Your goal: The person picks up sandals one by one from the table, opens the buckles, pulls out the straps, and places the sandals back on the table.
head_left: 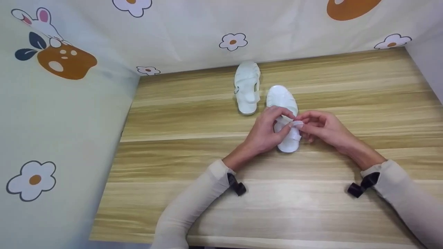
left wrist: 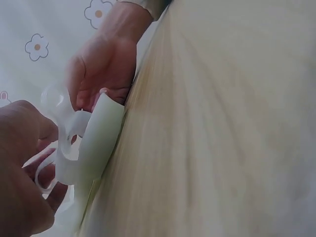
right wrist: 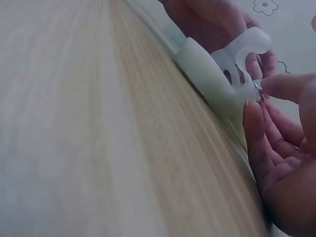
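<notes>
A white sandal [head_left: 281,98] lies on the wooden table, its toe toward the wall. My left hand [head_left: 265,130] reaches over its left side, thumb and fingers pinching the thin ankle strap [head_left: 297,123]. From the right, my right hand [head_left: 327,128] pinches the strap's other side by a small metal buckle [right wrist: 258,91]. In the left wrist view, the strap loops up above the heel [left wrist: 102,136], and fingers partly hide it. Whether the strap passes through the buckle, I cannot tell. Behind and to the left lies the matching sandal [head_left: 247,86], untouched.
The wood-grain table [head_left: 180,152] meets a patterned cloth wall [head_left: 193,38] at the back and another on the left. Black wrist straps [head_left: 237,185] hang from both sleeves, just above the tabletop.
</notes>
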The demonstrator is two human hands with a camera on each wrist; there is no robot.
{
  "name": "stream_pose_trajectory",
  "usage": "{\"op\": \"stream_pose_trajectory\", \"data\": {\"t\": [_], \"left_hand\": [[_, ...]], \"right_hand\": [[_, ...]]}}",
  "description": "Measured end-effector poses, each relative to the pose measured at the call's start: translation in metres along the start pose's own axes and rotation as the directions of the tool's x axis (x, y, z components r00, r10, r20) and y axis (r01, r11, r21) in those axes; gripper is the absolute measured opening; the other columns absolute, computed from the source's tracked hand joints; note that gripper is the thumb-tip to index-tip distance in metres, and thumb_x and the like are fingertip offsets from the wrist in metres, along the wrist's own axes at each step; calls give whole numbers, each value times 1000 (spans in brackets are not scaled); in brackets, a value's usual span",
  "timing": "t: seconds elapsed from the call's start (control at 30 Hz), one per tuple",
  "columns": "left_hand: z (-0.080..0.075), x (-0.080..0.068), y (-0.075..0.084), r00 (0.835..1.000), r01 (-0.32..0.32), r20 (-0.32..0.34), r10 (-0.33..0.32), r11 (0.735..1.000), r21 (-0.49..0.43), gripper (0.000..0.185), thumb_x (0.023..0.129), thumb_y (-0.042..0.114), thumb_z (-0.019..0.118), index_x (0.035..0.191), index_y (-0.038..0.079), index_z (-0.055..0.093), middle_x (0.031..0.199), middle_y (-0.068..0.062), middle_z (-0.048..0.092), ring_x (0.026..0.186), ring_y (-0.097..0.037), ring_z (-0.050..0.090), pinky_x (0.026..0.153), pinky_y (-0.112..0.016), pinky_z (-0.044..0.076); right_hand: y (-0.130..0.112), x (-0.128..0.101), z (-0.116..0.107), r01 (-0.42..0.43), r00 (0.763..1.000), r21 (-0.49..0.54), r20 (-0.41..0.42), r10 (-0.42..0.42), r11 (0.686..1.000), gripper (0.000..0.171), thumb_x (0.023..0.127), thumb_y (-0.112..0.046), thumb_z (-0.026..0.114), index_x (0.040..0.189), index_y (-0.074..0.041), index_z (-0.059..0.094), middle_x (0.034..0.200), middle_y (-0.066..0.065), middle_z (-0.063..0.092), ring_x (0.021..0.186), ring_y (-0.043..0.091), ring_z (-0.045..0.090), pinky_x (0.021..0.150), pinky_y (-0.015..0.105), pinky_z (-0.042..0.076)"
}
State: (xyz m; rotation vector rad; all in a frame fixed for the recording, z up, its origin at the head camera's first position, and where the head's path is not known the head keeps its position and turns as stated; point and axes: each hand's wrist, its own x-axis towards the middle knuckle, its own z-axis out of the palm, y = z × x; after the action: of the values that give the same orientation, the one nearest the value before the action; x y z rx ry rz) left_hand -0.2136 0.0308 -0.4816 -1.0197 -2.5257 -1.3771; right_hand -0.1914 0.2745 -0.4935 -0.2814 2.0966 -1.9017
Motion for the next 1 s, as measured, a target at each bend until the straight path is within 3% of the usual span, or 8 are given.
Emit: {"op": "stream_pose_trajectory", "data": {"t": [0.17, 0.4, 0.53, 0.7, 1.0], "left_hand": [[0, -1, -1, 1000, -5, -12, 6, 1000, 24, 25, 94, 15, 78, 119, 16, 76, 136, -6, 70, 132, -18, 58, 116, -29, 41], [-2, 0, -3, 999, 19, 40, -20, 1000, 17, 44, 96, 20, 79, 136, 10, 64, 122, -3, 73, 110, -16, 60, 94, -22, 45], [-4, 1, -3, 998, 30, 56, -31, 1000, 6, 43, 95, 20, 80, 135, 11, 65, 116, -2, 74, 106, -15, 60, 93, -22, 44], [-4, 1, -3, 997, 22, 71, -23, 1000, 15, 39, 96, 22, 81, 131, 11, 67, 121, -3, 74, 107, -15, 61, 93, -21, 45], [-5, 1, -3, 993, 34, 111, -32, 999, -16, 32, 100, 26, 78, 127, 11, 71, 125, -1, 76, 113, -13, 62, 100, -22, 46]], "right_hand": [[1, 1, -1, 8, 1000, -2, 5, -8, 1000, 29, 105, -14, 72, 131, -1, 68, 90, -1, 78, 71, 10, 68, 61, 26, 60], [1, 0, -2, 42, 999, 56, 11, -43, 998, 29, 110, -16, 64, 129, 5, 69, 88, 1, 75, 71, 12, 69, 58, 27, 59], [2, -1, -3, 38, 999, 83, 8, -38, 996, 27, 110, -15, 65, 126, 5, 72, 90, 1, 78, 70, 11, 70, 58, 26, 59], [3, -1, -3, 18, 1000, 48, -3, -18, 999, 26, 102, -10, 75, 123, 5, 72, 92, -3, 80, 68, 8, 68, 58, 24, 59], [4, 0, -5, 47, 998, 78, 34, -50, 996, 18, 105, -6, 69, 115, 8, 64, 89, 1, 71, 71, 9, 65, 60, 23, 57]]}}
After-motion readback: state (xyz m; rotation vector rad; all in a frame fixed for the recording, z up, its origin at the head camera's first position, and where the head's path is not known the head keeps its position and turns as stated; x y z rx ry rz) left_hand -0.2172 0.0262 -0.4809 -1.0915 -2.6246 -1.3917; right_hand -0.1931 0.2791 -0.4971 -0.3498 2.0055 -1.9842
